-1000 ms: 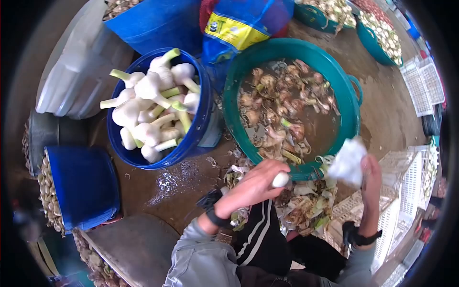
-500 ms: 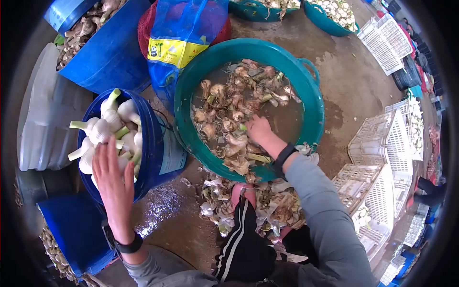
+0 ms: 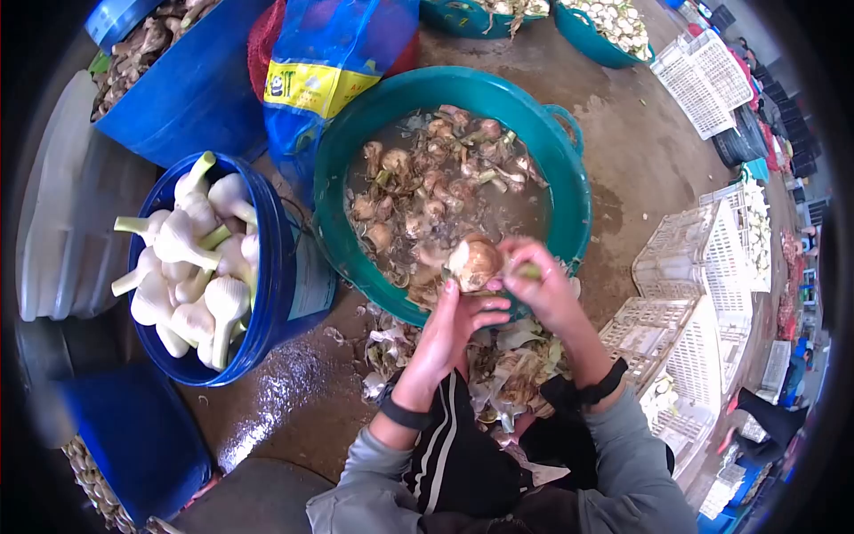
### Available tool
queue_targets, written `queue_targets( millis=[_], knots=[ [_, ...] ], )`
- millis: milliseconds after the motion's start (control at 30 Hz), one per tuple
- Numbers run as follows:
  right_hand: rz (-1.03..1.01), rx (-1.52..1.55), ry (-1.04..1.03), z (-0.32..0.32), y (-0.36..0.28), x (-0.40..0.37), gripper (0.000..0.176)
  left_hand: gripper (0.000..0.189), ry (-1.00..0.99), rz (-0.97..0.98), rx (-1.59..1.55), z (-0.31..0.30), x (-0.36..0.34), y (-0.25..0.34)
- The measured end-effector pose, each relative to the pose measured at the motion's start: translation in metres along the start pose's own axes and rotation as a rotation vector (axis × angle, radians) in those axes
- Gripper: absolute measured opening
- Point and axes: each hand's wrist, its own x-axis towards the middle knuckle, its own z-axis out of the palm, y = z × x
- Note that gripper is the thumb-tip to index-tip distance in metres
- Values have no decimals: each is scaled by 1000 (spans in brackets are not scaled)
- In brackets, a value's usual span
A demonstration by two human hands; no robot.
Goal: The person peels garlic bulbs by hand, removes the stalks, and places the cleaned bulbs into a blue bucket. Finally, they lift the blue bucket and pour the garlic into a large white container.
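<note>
A brown-skinned garlic bulb (image 3: 476,262) is held up over the near rim of a green tub (image 3: 569,222). My left hand (image 3: 449,325) grips it from below and the left, thumb against its side. At the bulb's right, my right hand (image 3: 547,289) has its fingers curled round the greenish stem; they are slightly blurred. Several unpeeled garlic bulbs (image 3: 436,182) lie in murky water in the tub. To the left, a blue bucket (image 3: 265,311) holds a heap of peeled white garlic bulbs (image 3: 182,245) with cut stems.
Peeled skins (image 3: 520,365) lie on the wet floor below the tub. A blue mesh bag (image 3: 334,44) and a large blue barrel (image 3: 196,98) of garlic stand behind. White plastic crates (image 3: 663,334) line the right side. People work farther off at the right edge.
My left hand has left the bucket and come to the tub. My right hand has lifted a garlic bulb from the water, and both hands now hold it.
</note>
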Motion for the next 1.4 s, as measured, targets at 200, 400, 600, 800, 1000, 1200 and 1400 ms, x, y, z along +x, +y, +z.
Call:
queue_targets(
  millis=[200,400,600,800,1000,1200,1400],
  knots=[
    [48,-211,113,31,-1,-10,36,61,18,291,152,-11,-2,-2],
    [-180,-739,116,43,-8,6,32,62,291,513,860,-17,-2,-4],
    [-338,-826,95,38,-10,7,26,54,360,645,1121,-15,-4,-2],
    [-319,-894,-12,36,-17,3,9,51,237,539,1142,-14,-14,1],
    [97,-1026,295,-42,5,-20,10,47,45,316,625,-14,-27,21],
    [-107,-512,12,23,-41,-20,30,52,57,288,752,-17,-15,-1],
    [-316,-837,10,39,-26,-8,21,46,187,493,1192,-5,-21,6]
  ],
)
